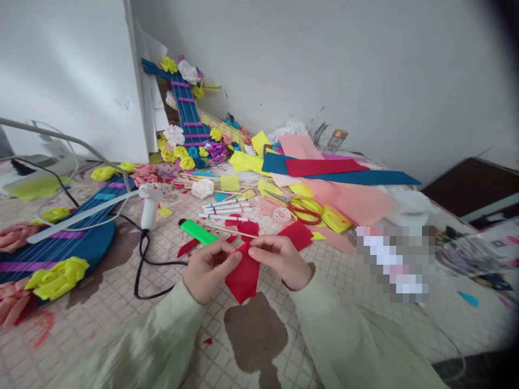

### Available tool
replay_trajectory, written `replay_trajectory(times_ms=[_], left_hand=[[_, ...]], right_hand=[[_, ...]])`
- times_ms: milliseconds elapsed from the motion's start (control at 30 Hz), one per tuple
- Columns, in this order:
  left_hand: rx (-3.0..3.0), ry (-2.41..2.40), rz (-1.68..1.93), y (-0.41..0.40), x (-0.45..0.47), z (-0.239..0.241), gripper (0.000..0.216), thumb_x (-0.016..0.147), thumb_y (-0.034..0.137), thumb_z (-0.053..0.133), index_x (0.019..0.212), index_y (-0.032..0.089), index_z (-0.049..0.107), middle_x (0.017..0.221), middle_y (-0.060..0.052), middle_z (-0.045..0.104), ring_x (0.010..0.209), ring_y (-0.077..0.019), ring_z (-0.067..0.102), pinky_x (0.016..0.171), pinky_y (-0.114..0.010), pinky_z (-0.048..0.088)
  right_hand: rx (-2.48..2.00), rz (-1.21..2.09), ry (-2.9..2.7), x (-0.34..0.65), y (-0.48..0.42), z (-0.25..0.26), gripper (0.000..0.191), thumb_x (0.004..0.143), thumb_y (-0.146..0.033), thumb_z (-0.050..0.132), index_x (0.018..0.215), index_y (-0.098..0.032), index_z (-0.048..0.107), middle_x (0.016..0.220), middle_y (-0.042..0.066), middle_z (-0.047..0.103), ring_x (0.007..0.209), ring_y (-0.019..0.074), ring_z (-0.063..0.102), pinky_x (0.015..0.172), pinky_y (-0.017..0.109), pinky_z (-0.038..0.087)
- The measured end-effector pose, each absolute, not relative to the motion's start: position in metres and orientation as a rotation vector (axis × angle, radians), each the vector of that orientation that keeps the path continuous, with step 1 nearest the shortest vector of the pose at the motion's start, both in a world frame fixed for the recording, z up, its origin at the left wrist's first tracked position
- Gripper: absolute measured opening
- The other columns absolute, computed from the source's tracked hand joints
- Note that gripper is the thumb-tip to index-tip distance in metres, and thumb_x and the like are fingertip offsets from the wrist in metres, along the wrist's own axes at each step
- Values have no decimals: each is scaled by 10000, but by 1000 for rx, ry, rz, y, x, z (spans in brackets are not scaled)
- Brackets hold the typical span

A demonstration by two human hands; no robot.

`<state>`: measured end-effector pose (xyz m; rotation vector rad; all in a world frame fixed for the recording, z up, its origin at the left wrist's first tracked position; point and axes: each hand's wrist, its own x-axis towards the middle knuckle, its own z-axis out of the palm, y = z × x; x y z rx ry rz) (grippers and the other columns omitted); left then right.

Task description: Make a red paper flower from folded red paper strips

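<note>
A piece of red crepe paper [243,275] hangs down in front of me, its upper edge pinched in both hands. My left hand [211,269] is closed on the paper's left side, thumb against fingers. On the other side, my right hand [284,259] pinches the top right corner between thumb and fingertips. Just behind the hands lie a thin wooden stick [227,229] and a green utility knife [198,232]. More red paper [298,233] rests beyond my right hand, and red scraps [248,228] lie behind the fingertips.
At left stand a white hot glue gun [150,205] with a black cord and a blue paper guitar [101,237] with crepe flowers. Several markers [227,205], yellow-handled scissors [304,208] and paper strips [340,172] lie behind. A pixelated patch [391,265] is at right.
</note>
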<state>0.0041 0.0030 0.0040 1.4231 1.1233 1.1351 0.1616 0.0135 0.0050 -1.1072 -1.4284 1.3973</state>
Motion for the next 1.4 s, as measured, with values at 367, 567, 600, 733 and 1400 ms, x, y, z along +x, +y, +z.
replay_trajectory(times_ms=[367, 567, 600, 733, 1400], left_hand=[[1493, 1098, 1048, 3, 5, -6, 171, 693, 281, 564, 653, 116, 590, 609, -23, 560, 552, -114, 492, 496, -214, 396], [1584, 1116, 1035, 4, 4, -4, 172, 693, 273, 548, 600, 130, 569, 559, -7, 538, 519, -104, 470, 481, -208, 383], [1605, 1117, 1026, 3, 4, -4, 173, 693, 270, 543, 594, 130, 564, 560, -8, 539, 520, -105, 469, 484, -209, 385], [1661, 1112, 990, 3, 5, -3, 154, 683, 251, 535, 592, 130, 562, 576, -14, 548, 536, -111, 485, 500, -214, 398], [1711, 1155, 977, 2, 4, -3, 155, 689, 253, 520, 586, 140, 549, 584, -15, 558, 534, -116, 485, 502, -219, 384]], right_hand=[[-1133, 1369, -1490, 159, 11, 8, 130, 677, -269, 595, 675, -141, 610, 633, 1, 570, 593, 107, 494, 549, 228, 387], [-1128, 1338, -1491, 158, 11, 7, 144, 682, -290, 600, 709, -151, 626, 673, 13, 601, 641, 122, 525, 592, 245, 420], [-1117, 1340, -1487, 158, 11, 7, 148, 681, -298, 604, 708, -155, 627, 678, 13, 607, 646, 123, 530, 598, 246, 425], [-1085, 1357, -1501, 159, 12, 4, 162, 678, -317, 613, 712, -160, 634, 688, 17, 622, 652, 124, 545, 605, 248, 438], [-1165, 1330, -1407, 159, 13, 7, 247, 707, -366, 562, 700, -137, 653, 611, 20, 595, 574, 107, 510, 544, 239, 419]])
